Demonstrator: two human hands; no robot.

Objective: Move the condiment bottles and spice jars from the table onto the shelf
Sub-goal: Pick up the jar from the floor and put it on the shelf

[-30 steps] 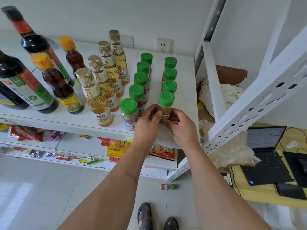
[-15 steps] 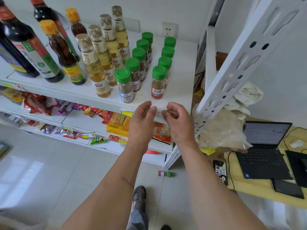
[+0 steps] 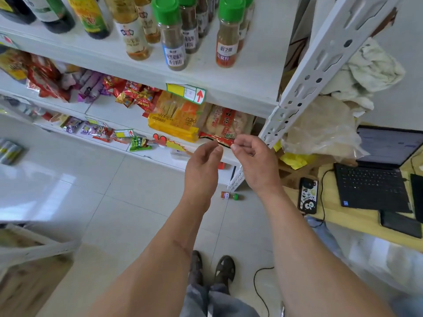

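Green-capped spice jars stand in two rows on the white shelf (image 3: 249, 88); the front right jar (image 3: 228, 33) holds orange powder, the front left jar (image 3: 172, 35) brown powder. Amber oil bottles (image 3: 135, 30) and dark sauce bottles (image 3: 55, 12) stand to their left. One small spice jar (image 3: 230, 196) lies on its side on the floor below the shelf corner. My left hand (image 3: 202, 163) and my right hand (image 3: 254, 161) hang side by side in the air below the shelf edge, fingers loosely curled, holding nothing.
Snack packets (image 3: 183, 117) fill the lower shelves. A white perforated upright (image 3: 320, 62) slants down at the right. A wooden desk (image 3: 357, 216) at the right carries a laptop (image 3: 375, 179) and a phone (image 3: 308, 195). My feet (image 3: 212, 268) stand on the tiled floor.
Both hands let go of the front right spice jar and dropped away below the shelf edge. The view tilted down toward the floor.
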